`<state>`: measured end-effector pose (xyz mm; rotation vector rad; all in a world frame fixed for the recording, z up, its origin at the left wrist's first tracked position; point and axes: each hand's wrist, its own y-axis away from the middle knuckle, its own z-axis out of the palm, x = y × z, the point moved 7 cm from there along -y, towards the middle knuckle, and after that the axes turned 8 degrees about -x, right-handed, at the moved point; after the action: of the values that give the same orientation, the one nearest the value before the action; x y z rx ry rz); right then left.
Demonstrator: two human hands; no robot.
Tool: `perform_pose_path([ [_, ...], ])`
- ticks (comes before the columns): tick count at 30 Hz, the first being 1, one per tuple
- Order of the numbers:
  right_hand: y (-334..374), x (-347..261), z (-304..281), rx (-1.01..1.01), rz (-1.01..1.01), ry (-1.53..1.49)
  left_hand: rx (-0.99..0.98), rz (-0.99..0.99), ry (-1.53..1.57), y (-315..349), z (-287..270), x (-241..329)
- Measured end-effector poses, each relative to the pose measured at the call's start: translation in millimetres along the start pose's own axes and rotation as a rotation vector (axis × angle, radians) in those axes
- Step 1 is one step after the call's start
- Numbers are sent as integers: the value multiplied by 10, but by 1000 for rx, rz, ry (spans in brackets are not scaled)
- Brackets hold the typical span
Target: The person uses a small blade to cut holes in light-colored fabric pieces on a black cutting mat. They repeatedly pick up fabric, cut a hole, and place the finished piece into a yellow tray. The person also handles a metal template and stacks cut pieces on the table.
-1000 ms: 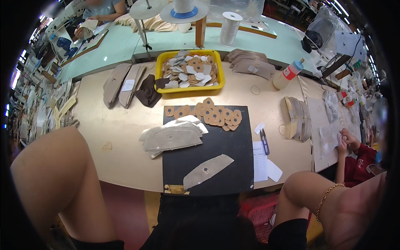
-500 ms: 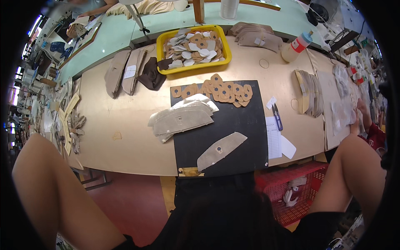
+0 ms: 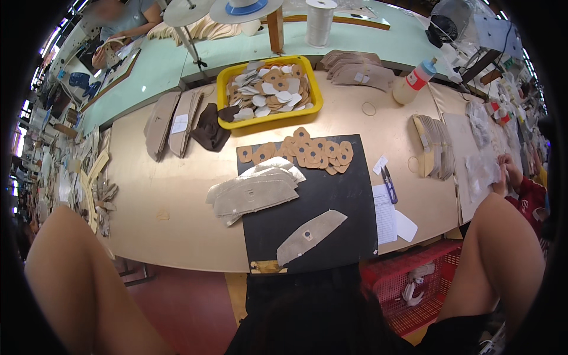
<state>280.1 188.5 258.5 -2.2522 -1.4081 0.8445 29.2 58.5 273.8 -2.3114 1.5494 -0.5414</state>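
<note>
Neither of my hands shows; only my bent left arm (image 3: 71, 278) and right arm (image 3: 503, 260) stand at the two sides. On a black mat (image 3: 349, 195) lies a single curved beige fabric piece (image 3: 319, 232) with a small dark keyhole-shaped mark. Up and left of it rests a stack of similar beige pieces (image 3: 254, 194), partly over the mat's edge. Along the mat's far edge, tan patches (image 3: 313, 152) with dark round centres are heaped. Behind them a yellow tray (image 3: 222, 97) holds many tan and white patches.
Thread snips (image 3: 389, 184) lie by a printed sheet (image 3: 384, 216). A glue bottle (image 3: 411, 86), bundled pieces (image 3: 435, 148) and dark brown cloth (image 3: 210, 130) surround the mat. Below right is a red basket (image 3: 384, 278). People work at far left and at right.
The whole table appears lower in the picture, with more of the far bench visible. The pieces keep their places on the mat. My arms stay raised at the sides.
</note>
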Motion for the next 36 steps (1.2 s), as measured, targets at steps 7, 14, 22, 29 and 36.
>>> perform_pose_path([
  [7, 4, 48, -20, -26, 10, -12, 35, -2, 2, -18, -38, 3],
  [14, 19, 101, -15, -17, 31, -13, 36, -4, 6, 2, -35, 26],
  [22, 31, 68, -50, -8, 28, -14, 45, 15, 17, 23, -32, -1],
  [29, 20, 49, -65, -4, 25, 2, 41, 41, 10, 43, -9, -26],
  [36, 16, 49, -47, 5, 23, -9, 35, 42, 17, 72, -19, 1],
])
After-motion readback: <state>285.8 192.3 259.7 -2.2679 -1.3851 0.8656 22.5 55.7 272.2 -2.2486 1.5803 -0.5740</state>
